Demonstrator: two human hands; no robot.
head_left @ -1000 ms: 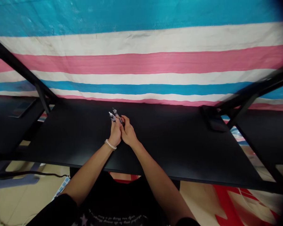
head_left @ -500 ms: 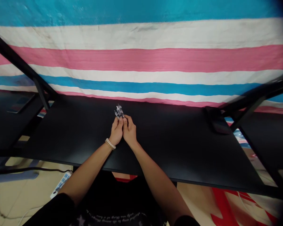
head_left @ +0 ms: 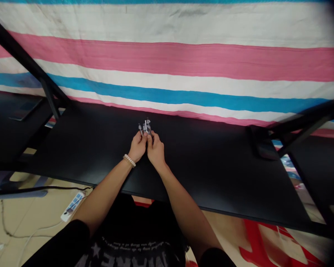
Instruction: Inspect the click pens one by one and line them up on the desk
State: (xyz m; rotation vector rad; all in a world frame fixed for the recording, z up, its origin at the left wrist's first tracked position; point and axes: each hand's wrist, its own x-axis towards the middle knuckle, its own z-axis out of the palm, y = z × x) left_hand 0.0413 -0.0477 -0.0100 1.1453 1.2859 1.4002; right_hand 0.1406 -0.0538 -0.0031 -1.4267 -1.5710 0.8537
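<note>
Slim clear-and-dark plastic pens (head_left: 146, 127), gripped in left hand (head_left: 138, 147) and right hand (head_left: 156, 151); probably light, stiff, slippery, best pinched mid-barrel.

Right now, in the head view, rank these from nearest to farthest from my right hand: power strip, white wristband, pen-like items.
1. Pen-like items: at the fingers of the right hand and left hand.
2. White wristband: around the left wrist.
3. Power strip: at lower left.
</note>
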